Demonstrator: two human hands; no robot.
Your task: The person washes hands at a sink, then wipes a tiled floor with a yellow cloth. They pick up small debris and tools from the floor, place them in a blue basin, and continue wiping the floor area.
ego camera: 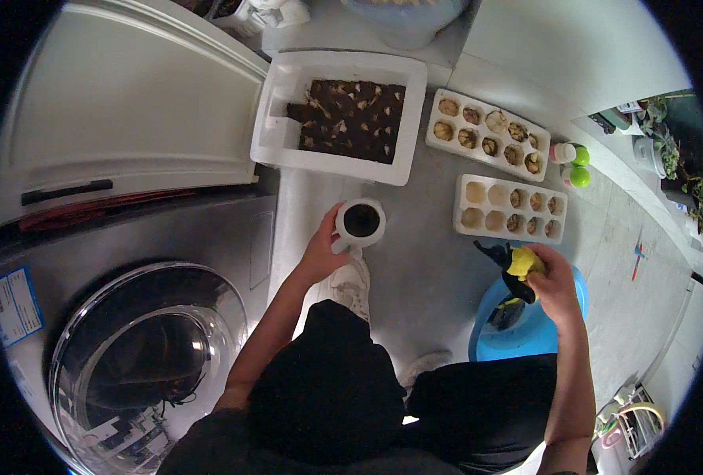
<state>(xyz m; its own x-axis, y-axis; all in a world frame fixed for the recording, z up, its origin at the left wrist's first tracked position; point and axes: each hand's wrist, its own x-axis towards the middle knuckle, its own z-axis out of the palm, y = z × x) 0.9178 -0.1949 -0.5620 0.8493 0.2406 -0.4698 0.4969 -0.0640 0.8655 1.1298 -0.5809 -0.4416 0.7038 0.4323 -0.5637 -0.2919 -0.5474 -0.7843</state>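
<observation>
My left hand (326, 249) grips a white mug (345, 242) with dark contents that could be soil or liquid. The mug is above the floor beside my shoe. In my right hand (556, 286) is a bunched yellow and black work glove (524, 261), held over the rim of a blue plastic basin (581, 297). Inside the basin lies another dark piece with yellow trim (507, 313), likely a second glove. Ahead of me stands a white foam box (342, 169) of dark soil (351, 122), with several pale bulbs or cloves set in it.
Two white foam trays (488, 105) (511, 233) at right hold several bulbs in round hollows; some hollows of the nearer one are bare. Beside them are green-capped bottles (578, 155). A front-loading washer door (149, 356) is at left, under a white cabinet door (132, 101). Red-handled scissors (637, 261) lie right.
</observation>
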